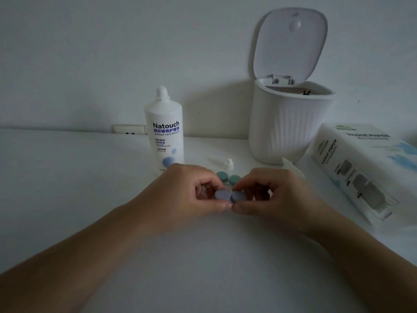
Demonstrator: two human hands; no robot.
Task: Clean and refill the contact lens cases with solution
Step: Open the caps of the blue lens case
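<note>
Both hands on the purple lens case point(228, 196), pinched betw. thumbs below and curled forefingers above. Left hand point(191, 193) gripping the left cap, right hand point(268, 195) the right cap; fingers narrow, closed round the caps, thumb tips nearly touching under the middle. Long axis of case lying left-right, straight across betw. the two hands, so neither nearer. Probably about to unscrew a cap or just tightening; can't tell which. Green lens case point(229, 178) just beyond the fingertips, caps on, untouched. Solution bottle point(165, 132) upright beyond left knuckles, nozzle bare; its small cap point(229, 164) lying beyond the green case. Open-lidded bin point(288, 123) and tissue pack point(361, 163) beyond and beside right hand.
</note>
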